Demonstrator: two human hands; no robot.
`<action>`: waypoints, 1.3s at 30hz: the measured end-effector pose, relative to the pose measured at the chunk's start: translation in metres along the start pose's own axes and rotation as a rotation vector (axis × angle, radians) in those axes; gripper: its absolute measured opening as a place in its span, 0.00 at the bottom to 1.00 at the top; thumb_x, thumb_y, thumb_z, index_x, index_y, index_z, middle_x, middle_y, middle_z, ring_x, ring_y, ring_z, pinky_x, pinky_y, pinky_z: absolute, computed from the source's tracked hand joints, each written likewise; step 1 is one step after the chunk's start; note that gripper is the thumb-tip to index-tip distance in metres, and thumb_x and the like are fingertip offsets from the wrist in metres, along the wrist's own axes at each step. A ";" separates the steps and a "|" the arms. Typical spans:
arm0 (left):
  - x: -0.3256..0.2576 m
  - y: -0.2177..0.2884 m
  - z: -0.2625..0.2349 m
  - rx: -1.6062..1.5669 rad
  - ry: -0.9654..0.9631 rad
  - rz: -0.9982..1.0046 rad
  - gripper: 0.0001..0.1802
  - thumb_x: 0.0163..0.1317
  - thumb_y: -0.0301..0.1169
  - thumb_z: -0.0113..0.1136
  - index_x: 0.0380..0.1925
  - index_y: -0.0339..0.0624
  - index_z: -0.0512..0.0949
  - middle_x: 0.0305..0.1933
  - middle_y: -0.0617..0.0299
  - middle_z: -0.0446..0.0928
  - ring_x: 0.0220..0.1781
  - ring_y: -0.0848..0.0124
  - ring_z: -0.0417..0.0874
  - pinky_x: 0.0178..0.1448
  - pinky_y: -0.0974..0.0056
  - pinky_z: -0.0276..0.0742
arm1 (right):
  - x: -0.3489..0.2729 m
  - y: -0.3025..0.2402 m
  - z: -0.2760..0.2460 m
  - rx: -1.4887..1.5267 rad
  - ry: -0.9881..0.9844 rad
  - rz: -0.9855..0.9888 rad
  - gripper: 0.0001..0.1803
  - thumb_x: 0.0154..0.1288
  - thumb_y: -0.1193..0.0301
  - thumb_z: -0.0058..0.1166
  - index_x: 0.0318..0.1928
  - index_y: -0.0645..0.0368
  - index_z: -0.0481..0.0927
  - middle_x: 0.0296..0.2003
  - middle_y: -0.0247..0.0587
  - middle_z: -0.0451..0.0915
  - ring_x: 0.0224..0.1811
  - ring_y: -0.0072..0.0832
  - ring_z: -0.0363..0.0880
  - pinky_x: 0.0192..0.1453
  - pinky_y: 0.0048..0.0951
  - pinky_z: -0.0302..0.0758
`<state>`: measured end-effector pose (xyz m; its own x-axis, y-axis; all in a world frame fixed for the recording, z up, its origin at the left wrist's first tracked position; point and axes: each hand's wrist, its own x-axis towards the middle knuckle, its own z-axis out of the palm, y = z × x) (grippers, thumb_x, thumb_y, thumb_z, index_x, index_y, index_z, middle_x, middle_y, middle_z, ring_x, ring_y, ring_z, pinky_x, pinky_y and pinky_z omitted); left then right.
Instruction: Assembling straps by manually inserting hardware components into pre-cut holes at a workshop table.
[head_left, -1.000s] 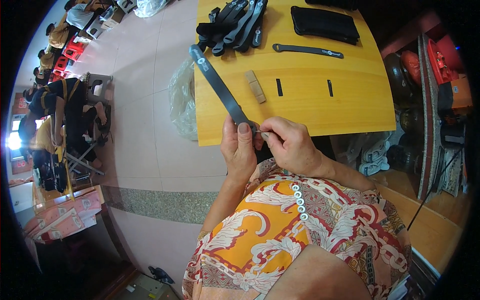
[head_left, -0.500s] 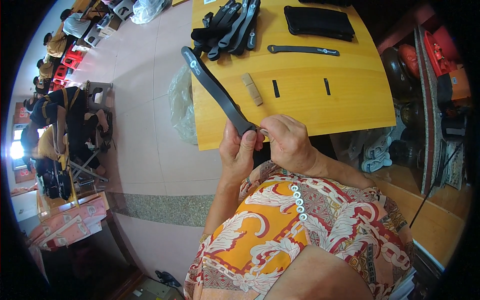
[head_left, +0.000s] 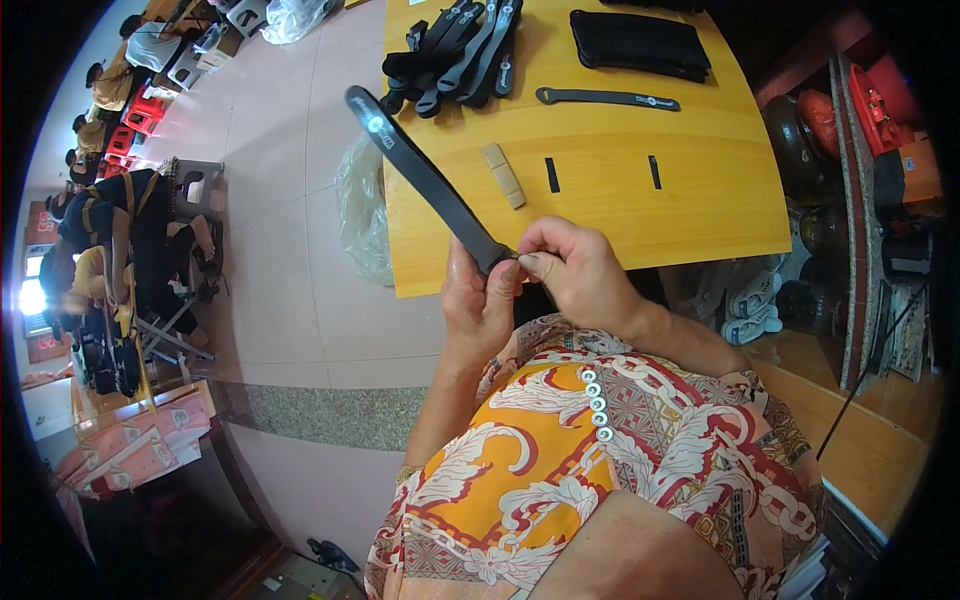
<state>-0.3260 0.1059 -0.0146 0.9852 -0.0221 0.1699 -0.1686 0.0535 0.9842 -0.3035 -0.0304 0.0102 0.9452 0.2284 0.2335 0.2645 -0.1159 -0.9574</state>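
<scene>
Gripping: black strap near end pinched by left hand and right hand, above desk edge.
Risk: likely slipping from fingertips, free end swinging floorward.

A clear plastic bag lies crumpled on the floor to the left of my left hand, against the table edge. A second pale plastic bag lies far ahead and left of both hands. Pink flat cartons are stacked well to my lower left. No screens or signs visible.
</scene>
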 end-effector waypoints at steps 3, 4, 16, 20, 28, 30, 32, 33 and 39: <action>-0.001 0.001 -0.003 -0.168 -0.058 -0.133 0.29 0.64 0.29 0.51 0.61 0.33 0.53 0.26 0.64 0.69 0.24 0.78 0.68 0.28 0.74 0.65 | -0.004 0.008 -0.004 0.141 -0.053 0.167 0.09 0.48 0.86 0.51 0.31 0.64 0.71 0.23 0.48 0.73 0.26 0.44 0.75 0.28 0.35 0.71; -0.003 0.000 -0.004 -0.168 -0.055 -0.136 0.29 0.64 0.29 0.51 0.61 0.33 0.53 0.26 0.64 0.69 0.24 0.78 0.68 0.28 0.74 0.65 | -0.003 0.008 -0.006 -0.107 -0.043 -0.100 0.09 0.48 0.86 0.52 0.31 0.64 0.71 0.23 0.48 0.74 0.26 0.44 0.75 0.28 0.35 0.71; 0.007 0.006 -0.007 -0.235 0.032 -0.326 0.24 0.68 0.45 0.41 0.42 0.32 0.72 0.26 0.63 0.73 0.22 0.79 0.68 0.25 0.74 0.63 | -0.002 0.006 -0.001 -0.308 -0.154 -0.429 0.04 0.49 0.81 0.50 0.24 0.61 0.70 0.19 0.43 0.72 0.23 0.42 0.74 0.26 0.38 0.70; 0.004 0.005 -0.001 -0.182 0.136 -0.283 0.23 0.68 0.45 0.42 0.42 0.33 0.73 0.25 0.64 0.73 0.20 0.81 0.67 0.23 0.77 0.62 | -0.007 0.007 0.001 -0.304 -0.117 -0.354 0.06 0.49 0.83 0.52 0.29 0.63 0.71 0.22 0.46 0.74 0.26 0.43 0.75 0.28 0.38 0.71; 0.001 0.008 0.003 -0.294 0.184 -0.296 0.22 0.68 0.44 0.42 0.43 0.32 0.73 0.24 0.65 0.71 0.19 0.80 0.69 0.22 0.76 0.66 | -0.009 0.004 -0.002 -0.282 -0.070 -0.265 0.08 0.50 0.84 0.52 0.33 0.64 0.72 0.25 0.48 0.75 0.28 0.45 0.76 0.30 0.38 0.71; 0.000 0.006 0.002 -0.329 0.187 -0.310 0.22 0.68 0.43 0.42 0.42 0.33 0.73 0.24 0.65 0.71 0.19 0.79 0.69 0.22 0.75 0.66 | -0.011 0.001 -0.001 -0.293 -0.082 -0.242 0.07 0.51 0.84 0.51 0.33 0.64 0.72 0.25 0.48 0.75 0.28 0.45 0.76 0.30 0.38 0.71; -0.001 0.005 0.002 -0.364 0.191 -0.323 0.22 0.68 0.43 0.42 0.41 0.33 0.73 0.24 0.64 0.71 0.19 0.79 0.69 0.22 0.75 0.66 | -0.011 0.001 -0.001 -0.285 -0.093 -0.238 0.07 0.52 0.84 0.51 0.33 0.64 0.72 0.25 0.48 0.75 0.28 0.45 0.76 0.30 0.38 0.72; -0.001 0.005 0.002 -0.418 0.203 -0.349 0.21 0.68 0.44 0.42 0.40 0.33 0.73 0.24 0.63 0.72 0.19 0.78 0.70 0.22 0.75 0.66 | -0.012 0.001 -0.002 -0.278 -0.102 -0.232 0.07 0.52 0.84 0.51 0.33 0.64 0.72 0.25 0.48 0.75 0.28 0.44 0.76 0.31 0.38 0.72; 0.002 0.003 0.002 -0.587 0.230 -0.467 0.20 0.68 0.42 0.41 0.34 0.35 0.72 0.19 0.60 0.71 0.15 0.75 0.69 0.20 0.71 0.64 | -0.013 -0.002 -0.002 -0.258 -0.112 -0.177 0.05 0.53 0.84 0.50 0.32 0.65 0.72 0.25 0.48 0.75 0.27 0.44 0.76 0.30 0.36 0.72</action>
<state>-0.3248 0.1042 -0.0108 0.9424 0.0319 -0.3330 0.2455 0.6103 0.7531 -0.3164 -0.0353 0.0092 0.8569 0.3703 0.3586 0.4763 -0.3029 -0.8255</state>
